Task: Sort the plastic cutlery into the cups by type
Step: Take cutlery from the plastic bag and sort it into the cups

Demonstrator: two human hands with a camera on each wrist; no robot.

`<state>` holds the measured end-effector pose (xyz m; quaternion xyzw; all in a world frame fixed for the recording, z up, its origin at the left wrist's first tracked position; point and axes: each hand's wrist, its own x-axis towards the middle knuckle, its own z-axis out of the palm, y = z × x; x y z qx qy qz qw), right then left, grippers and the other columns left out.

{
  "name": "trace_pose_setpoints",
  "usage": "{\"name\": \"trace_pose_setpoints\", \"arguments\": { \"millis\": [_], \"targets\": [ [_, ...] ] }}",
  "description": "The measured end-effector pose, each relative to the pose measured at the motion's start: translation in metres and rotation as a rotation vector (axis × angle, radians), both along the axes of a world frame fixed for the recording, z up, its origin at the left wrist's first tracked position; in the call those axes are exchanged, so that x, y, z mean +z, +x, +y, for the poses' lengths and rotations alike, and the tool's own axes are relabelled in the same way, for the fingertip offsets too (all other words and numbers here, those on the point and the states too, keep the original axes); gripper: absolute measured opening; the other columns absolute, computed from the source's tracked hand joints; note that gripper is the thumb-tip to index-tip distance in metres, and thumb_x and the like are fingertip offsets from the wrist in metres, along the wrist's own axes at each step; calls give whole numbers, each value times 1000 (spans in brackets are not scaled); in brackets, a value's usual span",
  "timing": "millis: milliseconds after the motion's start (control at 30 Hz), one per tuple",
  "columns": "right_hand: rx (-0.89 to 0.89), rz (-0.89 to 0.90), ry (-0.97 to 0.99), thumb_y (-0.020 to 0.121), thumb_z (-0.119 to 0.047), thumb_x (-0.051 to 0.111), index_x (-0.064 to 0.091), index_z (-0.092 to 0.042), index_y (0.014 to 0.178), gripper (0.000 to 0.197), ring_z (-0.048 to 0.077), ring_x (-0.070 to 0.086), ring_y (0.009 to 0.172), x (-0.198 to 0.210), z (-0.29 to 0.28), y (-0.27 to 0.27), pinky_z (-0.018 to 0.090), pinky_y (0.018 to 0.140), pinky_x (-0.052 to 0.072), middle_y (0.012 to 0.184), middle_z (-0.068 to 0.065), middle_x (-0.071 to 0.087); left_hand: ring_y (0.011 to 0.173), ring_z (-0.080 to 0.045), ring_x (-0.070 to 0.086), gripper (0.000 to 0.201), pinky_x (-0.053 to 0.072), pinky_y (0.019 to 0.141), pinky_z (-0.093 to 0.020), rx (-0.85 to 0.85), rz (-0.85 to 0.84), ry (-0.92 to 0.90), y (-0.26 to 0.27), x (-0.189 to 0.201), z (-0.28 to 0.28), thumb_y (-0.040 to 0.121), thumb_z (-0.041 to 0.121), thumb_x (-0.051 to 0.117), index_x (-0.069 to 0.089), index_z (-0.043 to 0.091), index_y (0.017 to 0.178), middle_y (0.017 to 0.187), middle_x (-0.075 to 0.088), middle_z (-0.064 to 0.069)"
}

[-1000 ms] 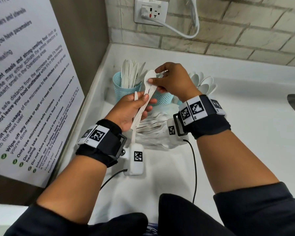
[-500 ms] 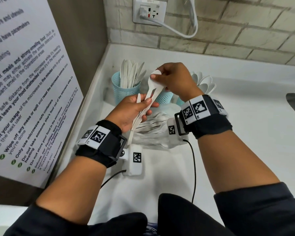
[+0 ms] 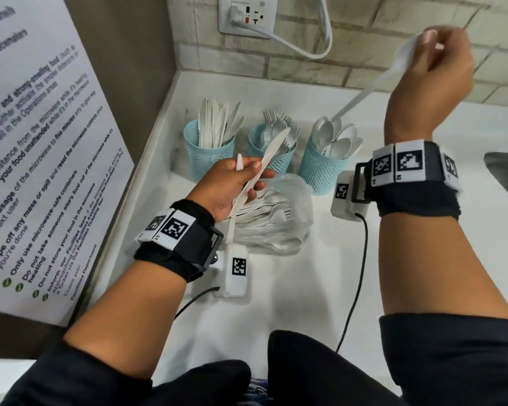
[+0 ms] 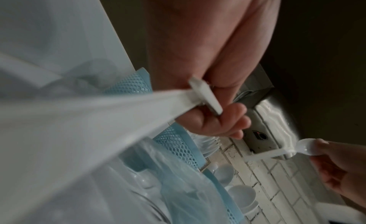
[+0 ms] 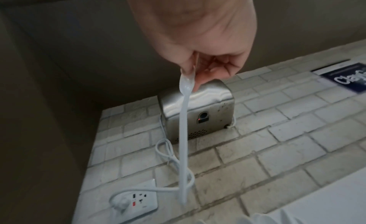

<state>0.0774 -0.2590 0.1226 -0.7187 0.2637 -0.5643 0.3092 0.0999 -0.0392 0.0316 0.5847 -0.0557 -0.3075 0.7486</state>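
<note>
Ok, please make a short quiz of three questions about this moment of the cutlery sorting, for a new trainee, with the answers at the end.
1. True or false: the right hand pinches a spoon by its bowl, handle pointing down toward the spoon cup.
2. Which piece does the left hand grip? A) a fork B) a knife C) a spoon
3. Fill in: from the person's left to right, the three blue cups hold knives, ____, spoons.

Key
1. True.
2. B; the knife cup is the leftmost one.
3. Forks, in the middle cup. More unsorted cutlery lies in the clear plastic bag in front of the cups.
</note>
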Motion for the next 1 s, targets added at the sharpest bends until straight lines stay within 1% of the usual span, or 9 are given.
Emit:
{"name": "trace_pose_setpoints", "arguments": {
  "millis": [100, 200, 367, 533, 600, 667, 800, 867, 1000],
  "targets": [
    [-7, 215, -45, 96, -27, 40, 65, -18, 106, 28, 0, 49, 66, -13, 1, -1, 13, 58, 33, 76, -14, 61, 50, -4, 53, 21, 40, 43, -10, -8, -1, 1, 0, 0, -2, 97, 8, 44, 57, 1, 112, 83, 65, -5],
    [13, 359, -43, 96, -27, 42, 66, -22, 109, 28, 22, 63, 90, -34, 5, -1, 30, 75, 45, 99, 6, 71, 54, -5, 52, 20, 41, 43, -11, -23, -4, -5, -1, 0, -2, 97, 8, 43, 58, 2, 110, 84, 65, -5],
    [14, 580, -81, 94, -31, 48, 71, -19, 107, 29, 32, 52, 109, -73, 6, 2, 35, 83, 44, 113, 11, 65, 52, -3, 54, 24, 43, 45, -10, -13, -3, -20, -1, 0, 1, 97, 8, 43, 57, 0, 115, 86, 65, -5],
    [-8, 727, -67, 93, -40, 47, 62, -21, 122, 37, 32, 36, 125, -67, 16, 4, 38, 99, 32, 135, 10, 48, 52, -1, 57, 28, 46, 49, -11, -1, -27, -27, 0, 3, 1, 98, 8, 43, 54, -2, 121, 87, 65, -5],
    [122, 583, -121, 91, -40, 52, 61, -19, 123, 40, 27, 46, 118, -53, 24, 5, 30, 96, 35, 128, 10, 51, 53, -1, 58, 28, 48, 51, -11, 7, -28, -43, 2, 6, 1, 97, 8, 43, 55, -1, 120, 86, 66, -3],
    [317, 508, -104, 90, -40, 55, 61, -14, 120, 41, 18, 58, 95, -38, 36, 8, 19, 83, 39, 107, 6, 61, 53, -1, 59, 28, 49, 51, -11, 19, -23, -64, 3, 9, 0, 97, 8, 44, 55, -2, 120, 80, 68, -1],
    [589, 697, -49, 86, -44, 61, 61, -13, 119, 46, 1, 56, 56, -29, 57, 18, 16, 72, 49, 87, 1, 68, 53, -1, 59, 28, 49, 50, -12, 16, -18, -86, 5, 12, -2, 96, 8, 46, 56, -2, 120, 67, 71, 4],
    [662, 702, 6, 85, -34, 66, 65, -12, 113, 36, -3, 52, 38, -36, 61, 22, 7, 50, 43, 75, -3, 67, 52, -1, 59, 28, 49, 50, -11, 7, -23, -87, 4, 12, -1, 96, 9, 46, 56, -3, 120, 66, 71, 5],
    [844, 693, 158, 81, -16, 72, 68, -5, 99, 22, -2, 51, 40, -42, 67, 18, 9, 43, 38, 63, -1, 58, 54, -4, 63, 35, 50, 51, -12, -18, -2, -82, 4, 13, 3, 99, 30, 38, 62, 5, 105, 70, 73, 3]
  ]
}}
